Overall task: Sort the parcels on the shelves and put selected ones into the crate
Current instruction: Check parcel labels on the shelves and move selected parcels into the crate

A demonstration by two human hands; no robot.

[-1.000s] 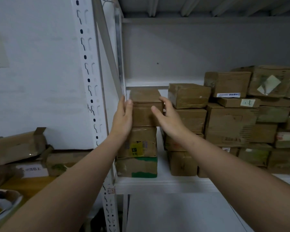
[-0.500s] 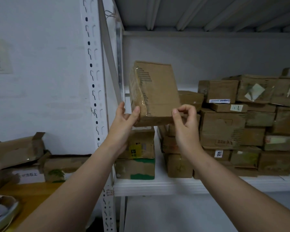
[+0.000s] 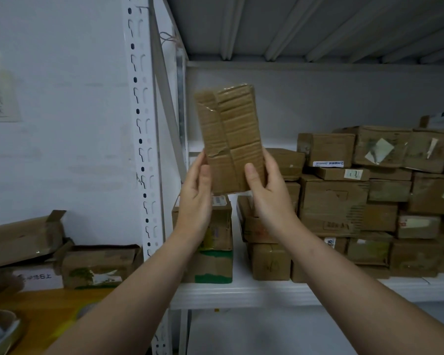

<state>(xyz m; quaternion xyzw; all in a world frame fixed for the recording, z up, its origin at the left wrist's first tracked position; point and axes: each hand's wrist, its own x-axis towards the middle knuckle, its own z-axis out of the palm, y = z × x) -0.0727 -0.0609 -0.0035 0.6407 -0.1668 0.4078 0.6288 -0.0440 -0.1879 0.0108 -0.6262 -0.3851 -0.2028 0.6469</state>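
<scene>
I see taped cardboard parcel upright above shelf, left hand and right hand fingers clamping lower edges. Looks light, stiff; tape slick, so keep grip on cardboard sides.

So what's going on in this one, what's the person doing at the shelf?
A person holds a flat, taped brown cardboard parcel upright in front of a white metal shelf, the left hand on its left edge and the right hand on its lower right edge. The face turned to the camera shows only tape, no label. Stacks of brown cardboard parcels sit on the shelf behind. No crate is in view, so this parcel is lifted clear but not yet sorted anywhere.
</scene>
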